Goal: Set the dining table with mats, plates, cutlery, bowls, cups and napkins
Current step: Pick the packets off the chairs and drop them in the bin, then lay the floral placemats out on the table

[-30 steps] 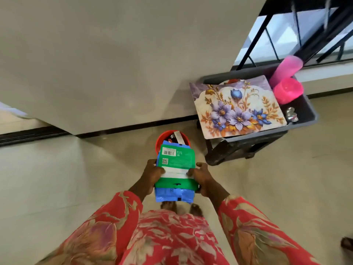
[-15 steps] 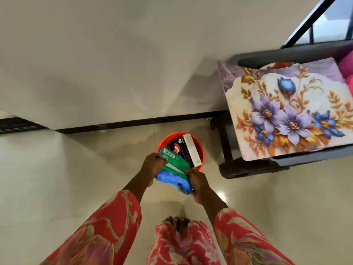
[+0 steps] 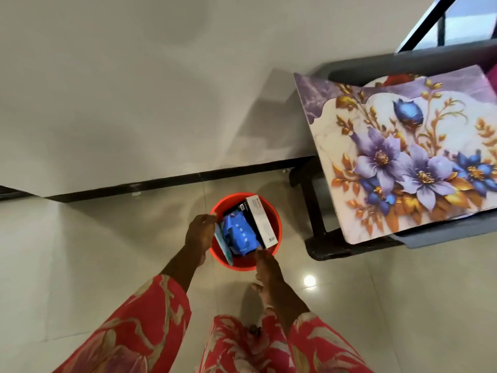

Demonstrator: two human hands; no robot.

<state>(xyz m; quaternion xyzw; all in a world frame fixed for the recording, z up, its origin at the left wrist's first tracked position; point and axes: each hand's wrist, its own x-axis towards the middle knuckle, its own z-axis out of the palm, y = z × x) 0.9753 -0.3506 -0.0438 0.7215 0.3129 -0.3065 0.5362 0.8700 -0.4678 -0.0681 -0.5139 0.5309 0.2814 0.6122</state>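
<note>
- The left hand (image 3: 198, 235) hangs over the left rim of the red bin (image 3: 277, 232), fingers bent downward and touching the top edge of a thin teal-edged pack (image 3: 222, 244) that stands on end inside the bin; whether they pinch it cannot be told.
- The red bin is round, standing on the pale tiled floor (image 3: 80, 265) near the black skirting of the wall.
- Inside it lies a blue packet (image 3: 240, 234), crumpled, with a row of small white marks, sitting between the teal-edged pack and a box.
- The white and black box (image 3: 259, 222) leans on end against the far right side of the bin.
- The right hand (image 3: 266, 273) is just near of the bin's rim, fingers loosely extended toward the blue packet, holding nothing.
- Both arms wear red floral sleeves (image 3: 139, 327).
- To the right, a rectangular place mat (image 3: 408, 157) lies flat across the top of a dark grey crate (image 3: 376, 68); it is printed with purple and blue flowers and gold leaves on a white, marbled-purple ground.
</note>
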